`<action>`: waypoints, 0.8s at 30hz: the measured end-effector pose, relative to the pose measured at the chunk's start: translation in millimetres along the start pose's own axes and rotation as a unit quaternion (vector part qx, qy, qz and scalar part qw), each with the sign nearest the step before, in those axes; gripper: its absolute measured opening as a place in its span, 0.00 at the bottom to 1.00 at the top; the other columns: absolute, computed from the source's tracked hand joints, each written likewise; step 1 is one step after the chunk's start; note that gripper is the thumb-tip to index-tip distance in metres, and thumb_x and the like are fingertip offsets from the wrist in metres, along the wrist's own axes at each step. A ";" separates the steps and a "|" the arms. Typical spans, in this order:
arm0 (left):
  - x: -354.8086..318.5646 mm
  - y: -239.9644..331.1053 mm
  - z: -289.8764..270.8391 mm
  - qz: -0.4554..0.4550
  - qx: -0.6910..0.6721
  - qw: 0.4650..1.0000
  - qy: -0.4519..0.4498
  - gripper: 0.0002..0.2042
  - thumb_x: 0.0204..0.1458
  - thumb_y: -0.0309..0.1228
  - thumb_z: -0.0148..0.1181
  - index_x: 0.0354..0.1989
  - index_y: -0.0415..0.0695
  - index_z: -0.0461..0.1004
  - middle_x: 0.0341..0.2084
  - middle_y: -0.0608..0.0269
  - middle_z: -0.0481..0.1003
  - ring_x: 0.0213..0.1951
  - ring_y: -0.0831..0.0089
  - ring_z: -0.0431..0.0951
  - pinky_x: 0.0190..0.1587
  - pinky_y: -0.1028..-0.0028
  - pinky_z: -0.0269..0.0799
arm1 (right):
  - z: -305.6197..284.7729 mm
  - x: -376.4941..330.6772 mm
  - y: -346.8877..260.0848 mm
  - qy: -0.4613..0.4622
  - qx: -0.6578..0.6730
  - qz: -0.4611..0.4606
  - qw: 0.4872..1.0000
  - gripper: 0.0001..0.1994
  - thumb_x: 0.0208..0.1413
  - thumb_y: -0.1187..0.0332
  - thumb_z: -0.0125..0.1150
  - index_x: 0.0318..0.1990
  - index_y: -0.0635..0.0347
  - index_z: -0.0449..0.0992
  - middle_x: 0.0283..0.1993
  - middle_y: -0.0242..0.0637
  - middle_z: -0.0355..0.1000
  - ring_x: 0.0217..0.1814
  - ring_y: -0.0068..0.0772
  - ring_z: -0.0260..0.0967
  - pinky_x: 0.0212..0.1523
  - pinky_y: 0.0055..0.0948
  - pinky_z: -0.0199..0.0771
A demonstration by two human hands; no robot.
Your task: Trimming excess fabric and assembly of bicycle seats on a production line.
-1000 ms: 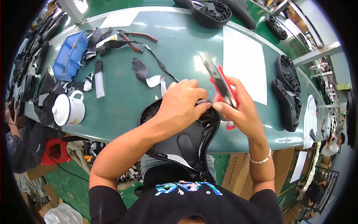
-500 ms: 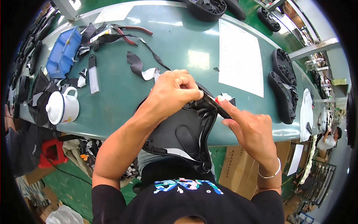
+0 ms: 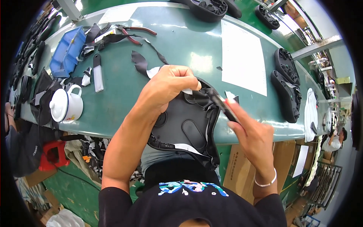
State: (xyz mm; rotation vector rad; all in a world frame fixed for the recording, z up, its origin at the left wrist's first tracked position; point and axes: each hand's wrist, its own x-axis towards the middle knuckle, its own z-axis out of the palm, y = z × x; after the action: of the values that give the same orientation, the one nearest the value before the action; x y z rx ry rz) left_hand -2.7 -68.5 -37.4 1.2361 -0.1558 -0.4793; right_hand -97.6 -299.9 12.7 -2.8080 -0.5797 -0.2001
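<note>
A black moulded shell (image 3: 177,125) wrapped in black covering material rests against my lap and the table edge, its hollow inner side facing up. White strips show along its near rim. My left hand (image 3: 172,85) is closed in a pinch at the far rim, with a bit of white-backed black material at the fingers. In my right hand (image 3: 251,136) is a black utility knife (image 3: 225,109) with a red part under the thumb. Its front end, blurred by motion, is over the shell's right far rim, just right of my left fingers.
On the green table (image 3: 124,109) stand a white lidded enamel mug (image 3: 72,104) and a blue bin (image 3: 68,53). Red-handled pliers (image 3: 132,34), black scraps (image 3: 140,62) and a black-capped clear case (image 3: 98,73) lie beyond. White paper (image 3: 244,56) and black padded parts (image 3: 285,94) are at right.
My left hand has shifted left and slightly down, away from the knife. The knife has swung steeper, and more of the shell's far rim shows between my hands.
</note>
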 end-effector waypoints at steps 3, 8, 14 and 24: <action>-1.9 -7.5 2.2 0.028 -0.090 0.993 0.068 0.04 0.44 0.26 0.60 0.22 0.41 0.73 0.24 0.68 0.74 0.30 0.82 0.69 0.35 0.80 0.59 | -0.2 2.5 -11.8 -0.080 -0.135 0.005 0.988 0.26 0.51 0.67 0.63 0.59 0.47 0.68 0.20 0.38 0.70 0.14 0.38 0.61 0.17 0.33 0.57; 2.1 20.2 -52.5 0.227 -0.353 0.894 0.160 0.04 0.51 0.29 0.58 0.29 0.41 0.74 0.30 0.67 0.73 0.31 0.82 0.66 0.38 0.81 0.59 | 2.7 -32.2 -26.8 -0.053 -0.060 0.041 0.996 0.25 0.53 0.61 0.61 0.60 0.45 0.67 0.13 0.34 0.64 0.11 0.36 0.63 0.14 0.35 0.56; -28.2 -5.0 -29.9 -0.016 0.532 0.843 0.074 0.25 0.50 0.50 0.56 0.36 0.34 0.75 0.31 0.44 0.77 0.35 0.55 0.78 0.39 0.64 0.71 | 27.4 -26.1 2.6 -0.006 0.247 0.208 0.946 0.19 0.55 0.62 0.60 0.54 0.56 0.69 0.23 0.39 0.74 0.19 0.31 0.72 0.20 0.29 0.67; 28.1 22.2 -95.7 0.135 -0.004 0.915 0.380 0.18 0.60 0.44 0.50 0.40 0.39 0.72 0.29 0.68 0.73 0.26 0.80 0.70 0.30 0.79 0.66 | 50.9 150.3 157.4 0.216 0.337 0.181 0.898 0.14 0.49 0.66 0.64 0.41 0.63 0.70 0.27 0.30 0.65 0.26 0.20 0.63 0.22 0.21 0.63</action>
State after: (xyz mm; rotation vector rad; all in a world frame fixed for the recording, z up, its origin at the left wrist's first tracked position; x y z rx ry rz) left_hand 63.5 7.8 -52.4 1.2888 0.3369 0.2606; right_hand 107.2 -369.1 -44.1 -2.0443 0.0041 -0.4333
